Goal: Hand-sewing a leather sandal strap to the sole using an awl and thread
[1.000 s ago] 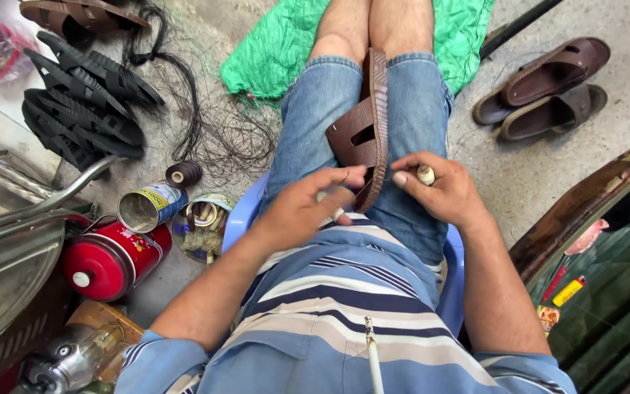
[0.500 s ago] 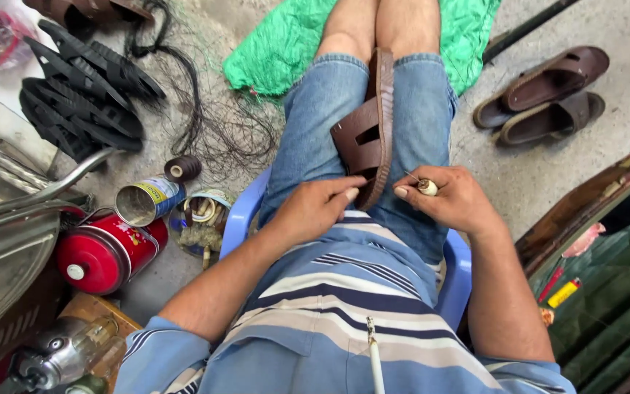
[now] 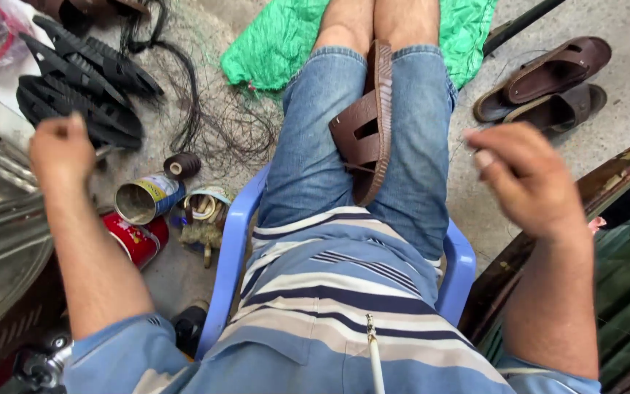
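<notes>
Brown sandal sits wedged on edge between the thighs, left hand fisted out over the cans, right hand out wide, fingers loosely curled, nothing visibly held.

Brown sandal lay on its edge betw. the person's thighs, sole facing right, resting on denim shorts. Both hands were raised & spread wide of it: left hand closed in a fist well to the sandal's left, above black soles on the floor; right hand to its right, fingers curled, blurred. Left of sandal, by the blue chair: open tin can, dark thread spool, red can. Right of it: sandal pair. Green net beyond it.
</notes>
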